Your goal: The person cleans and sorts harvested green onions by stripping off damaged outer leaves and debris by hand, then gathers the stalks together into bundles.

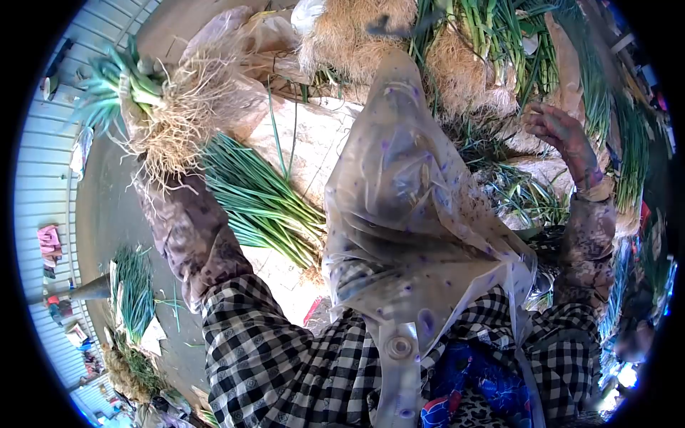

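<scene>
A bunch of green onions is held up at the upper left, its pale stringy roots turned toward me. My left hand is mostly hidden behind these roots, at the end of a patterned sleeve cover, and grips the bunch. My right hand is raised at the upper right with its fingers loosely bent and apart, holding nothing. It is nearest to the stacked green onions. Between my arms, loose green onions lie on a pale sheet.
A clear plastic apron bulges over my lap. Bundles with thick roots are stacked at the back. Leaf scraps lie right of my knees. More green onions lie on the grey floor at left, near a corrugated wall.
</scene>
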`<state>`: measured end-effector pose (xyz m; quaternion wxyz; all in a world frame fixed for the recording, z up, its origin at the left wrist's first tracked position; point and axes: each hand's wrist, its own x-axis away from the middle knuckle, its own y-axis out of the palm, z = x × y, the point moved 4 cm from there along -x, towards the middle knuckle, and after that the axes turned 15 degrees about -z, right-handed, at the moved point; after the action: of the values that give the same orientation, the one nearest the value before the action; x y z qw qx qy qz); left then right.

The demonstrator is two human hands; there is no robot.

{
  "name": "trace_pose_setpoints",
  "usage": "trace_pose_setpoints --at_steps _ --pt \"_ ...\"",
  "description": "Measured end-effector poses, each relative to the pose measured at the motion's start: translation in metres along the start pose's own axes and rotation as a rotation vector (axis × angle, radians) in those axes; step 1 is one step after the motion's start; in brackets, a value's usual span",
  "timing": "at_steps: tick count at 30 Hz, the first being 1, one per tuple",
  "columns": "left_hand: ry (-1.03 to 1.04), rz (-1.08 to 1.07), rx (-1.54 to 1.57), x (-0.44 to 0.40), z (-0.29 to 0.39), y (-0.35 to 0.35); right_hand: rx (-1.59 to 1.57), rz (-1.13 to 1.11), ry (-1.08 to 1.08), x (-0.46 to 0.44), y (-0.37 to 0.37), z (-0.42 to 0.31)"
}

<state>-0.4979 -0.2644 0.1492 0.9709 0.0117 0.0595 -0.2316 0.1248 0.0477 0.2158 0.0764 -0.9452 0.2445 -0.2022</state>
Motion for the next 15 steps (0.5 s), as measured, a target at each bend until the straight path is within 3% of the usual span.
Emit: trace_pose_setpoints --at_steps 5,9,12,15 --pt "-0.097 0.226 -0.332 0.022 -0.102 -0.052 -0.045 -0.077 -0.005 -0.020 0.020 0.001" --pt "-0.389 0.080 -0.412 0.123 -0.247 -0.014 0.055 -0.160 0.080 -0.048 0.043 0.014" --pt "-0.770 -0.151 -0.145 0.251 -0.344 0.049 0.171 -0.160 0.114 -0.057 0.055 0.016" --pt "-1.052 -0.171 0.248 0.336 -0.375 0.095 0.221 -0.120 0.169 -0.054 0.057 -0.001"
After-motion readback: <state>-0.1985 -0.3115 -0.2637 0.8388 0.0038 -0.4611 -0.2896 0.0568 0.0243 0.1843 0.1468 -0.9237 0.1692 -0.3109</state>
